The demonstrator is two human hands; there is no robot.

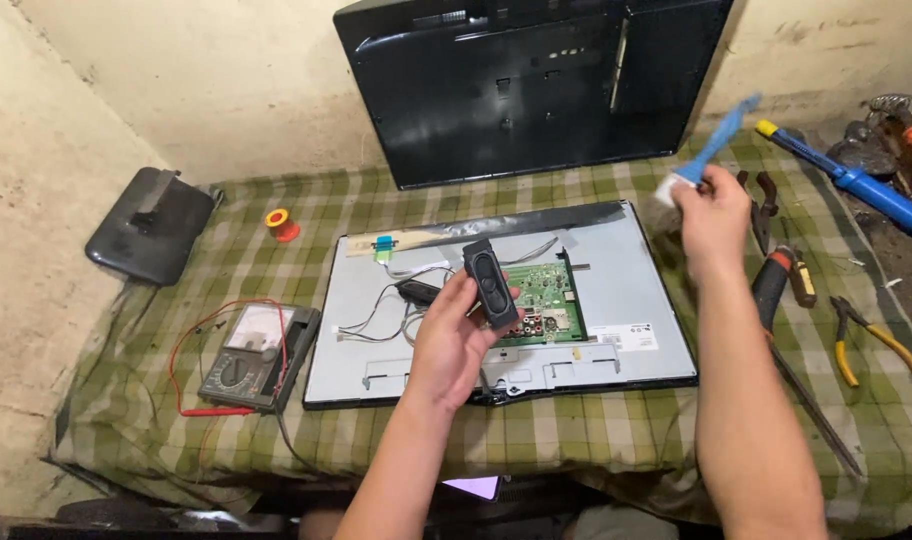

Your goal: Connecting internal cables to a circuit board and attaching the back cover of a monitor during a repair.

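Left hand [454, 338] grips a black oblong speaker [490, 284] above the opened television panel [626, 290], just left of its green circuit board [543, 300]. Right hand [714, 215], beyond the panel's right edge, is closed on a blue brush [717, 143].

A black speaker [490, 284], blue brush [718, 140], green circuit board [538, 303], green-and-cream checked cloth [596, 430], yellow-handled pliers [869, 340] and red multimeter leads [191, 345] are shown.
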